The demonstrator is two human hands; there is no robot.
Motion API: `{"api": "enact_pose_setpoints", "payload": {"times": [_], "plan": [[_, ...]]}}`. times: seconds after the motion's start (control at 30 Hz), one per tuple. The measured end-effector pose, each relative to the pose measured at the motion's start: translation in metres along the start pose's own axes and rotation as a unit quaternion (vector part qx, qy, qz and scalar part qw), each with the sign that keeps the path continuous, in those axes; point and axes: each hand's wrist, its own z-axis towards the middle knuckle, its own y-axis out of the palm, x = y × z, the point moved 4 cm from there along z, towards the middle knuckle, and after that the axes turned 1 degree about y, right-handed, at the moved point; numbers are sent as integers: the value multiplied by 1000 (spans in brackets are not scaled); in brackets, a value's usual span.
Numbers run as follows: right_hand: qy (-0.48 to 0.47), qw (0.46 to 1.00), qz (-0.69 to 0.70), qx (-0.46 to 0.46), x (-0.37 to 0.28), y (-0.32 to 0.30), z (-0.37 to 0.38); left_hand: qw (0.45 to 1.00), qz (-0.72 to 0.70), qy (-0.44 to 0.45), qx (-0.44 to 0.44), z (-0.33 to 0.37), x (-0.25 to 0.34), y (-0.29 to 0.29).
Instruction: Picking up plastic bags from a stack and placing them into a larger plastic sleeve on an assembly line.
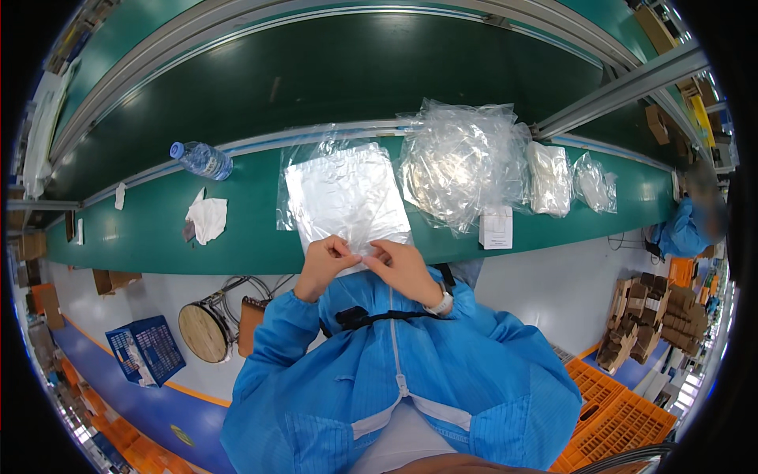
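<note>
A stack of flat silvery plastic bags [343, 193] lies at the table's front edge, with clear film showing around its far and left sides. At its near edge my left hand [320, 267] is closed in a pinch on a bag. My right hand [401, 272], with a white watch on the wrist, pinches the same edge close beside it. The fingertips of both hands almost meet. How many layers they grip cannot be seen. Just right of the stack is a crumpled heap of clear plastic bags [466, 162].
A small white printed card [496, 229] and bundled clear bags [550, 180] lie at the right. Leftward are a water bottle [203, 160] and crumpled tissue [208, 219]. A metal rail [260, 142] borders the dark conveyor [332, 71]. Another person [685, 229] is far right.
</note>
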Motion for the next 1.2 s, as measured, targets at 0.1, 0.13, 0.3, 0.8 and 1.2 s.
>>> {"api": "enact_pose_setpoints", "payload": {"times": [0.1,0.13,0.3,0.8,1.2], "plan": [[36,996,74,-14,19,23,20,1000,7,24,-6,1,1,9],[53,993,106,-28,26,28,24,1000,17,24,-4,2,1,9],[58,994,93,-30,26,20,23,1000,8,-8,-29,-4,22,-1],[-147,967,-204,28,-30,5,-9,904,284,287,142,-27,86,30],[-336,907,-251,-45,-8,61,52,810,390,436,-34,-38,76,71]]}}
